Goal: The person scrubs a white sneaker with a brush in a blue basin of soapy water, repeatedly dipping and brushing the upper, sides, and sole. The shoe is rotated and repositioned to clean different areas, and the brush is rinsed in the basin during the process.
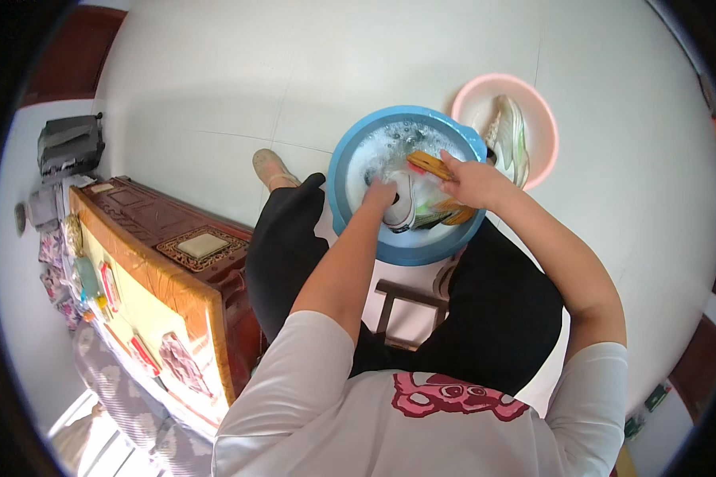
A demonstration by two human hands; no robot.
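Note:
A blue plastic basin (pixel 417 256) of soapy water stands on the floor between my knees. In it my left hand (pixel 382 194) grips a pale shoe (pixel 401 208) near its opening, with the fingertips partly hidden. My right hand (pixel 468 179) holds a wooden scrubbing brush (pixel 428 163) with reddish bristles above the suds. Beneath that hand lies an orange, green and dark item (pixel 447 213), partly under water; its kind is unclear. Beyond the blue basin at the right is a pink basin (pixel 549 125) with a pale shoe (pixel 509 137) leaning in it.
A carved dark wooden table (pixel 173 217) with an orange-edged top stands to my left, with packets on it. My left foot wears a beige shoe (pixel 271 169). Below the blue basin a small wooden stool frame (pixel 411 294) shows between my legs.

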